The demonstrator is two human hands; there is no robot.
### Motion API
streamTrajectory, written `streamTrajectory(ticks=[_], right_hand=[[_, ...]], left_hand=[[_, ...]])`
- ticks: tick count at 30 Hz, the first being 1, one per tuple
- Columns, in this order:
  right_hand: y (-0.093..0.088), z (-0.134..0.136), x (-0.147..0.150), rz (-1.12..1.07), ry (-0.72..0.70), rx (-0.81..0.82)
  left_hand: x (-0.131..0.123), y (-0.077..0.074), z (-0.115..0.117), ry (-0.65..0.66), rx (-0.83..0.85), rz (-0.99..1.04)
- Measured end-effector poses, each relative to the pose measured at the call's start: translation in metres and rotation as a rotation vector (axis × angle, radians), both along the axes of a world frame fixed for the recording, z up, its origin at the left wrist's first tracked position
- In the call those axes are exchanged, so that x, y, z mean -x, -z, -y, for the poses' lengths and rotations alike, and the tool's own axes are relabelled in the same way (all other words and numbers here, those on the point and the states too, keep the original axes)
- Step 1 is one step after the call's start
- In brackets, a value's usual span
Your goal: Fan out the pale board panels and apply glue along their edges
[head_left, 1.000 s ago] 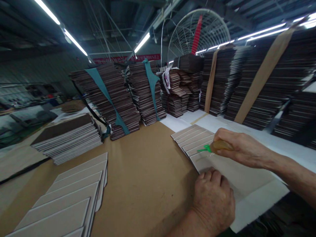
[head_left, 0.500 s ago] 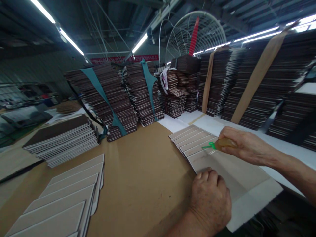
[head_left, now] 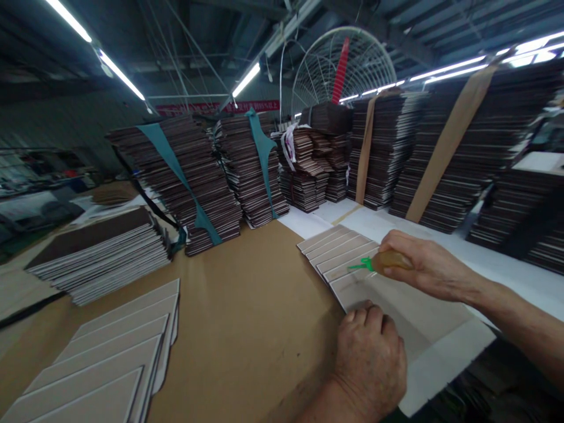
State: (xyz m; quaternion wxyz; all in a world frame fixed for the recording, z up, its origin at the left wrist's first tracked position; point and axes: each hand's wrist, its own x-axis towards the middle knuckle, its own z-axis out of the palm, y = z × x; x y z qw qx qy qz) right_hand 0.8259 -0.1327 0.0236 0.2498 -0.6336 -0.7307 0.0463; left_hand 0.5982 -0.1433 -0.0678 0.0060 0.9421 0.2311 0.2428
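Note:
Fanned beige panels [head_left: 337, 249] lie overlapped at the right, the nearest one uppermost and showing most of its face. My right hand [head_left: 412, 261] is closed around a small amber squeeze bottle [head_left: 390, 260] with a green nozzle [head_left: 362, 264]. The nozzle points left, close over the top panel near its far edge; whether it touches cannot be told. My left hand [head_left: 372, 358] rests with curled fingers on the left edge of this panel, its fingertips hidden. A pale flap [head_left: 449, 361] runs along the panel's near end.
Another fan of beige panels [head_left: 101, 358] lies at the left on the brown tabletop [head_left: 238, 305]. Behind it sits a low stack of boards [head_left: 106, 252]. Tall strapped stacks [head_left: 176, 170] line the back, with more stacks [head_left: 458, 147] at the right. A large fan [head_left: 343, 70] stands behind.
My right hand has moved the nozzle a little left along the far edge of the top panel. My left hand stays on the panel. The view has shifted slightly.

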Motion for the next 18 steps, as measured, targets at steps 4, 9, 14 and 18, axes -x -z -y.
streamTrajectory(ticks=[4,9,14,18], right_hand=[[-0.004,0.001,-0.033,-0.032,0.134,-0.064],[-0.001,0.008,-0.058,-0.002,0.223,-0.045],[0.006,0.011,-0.049,0.011,0.214,-0.019],[0.007,0.009,-0.04,-0.004,0.141,0.016]], left_hand=[[0.0,0.0,0.0,0.015,0.021,0.004],[-0.002,-0.001,0.002,-0.008,0.041,0.004],[-0.001,-0.001,0.001,-0.008,0.046,-0.012],[-0.001,0.001,0.0,-0.003,0.066,-0.01]])
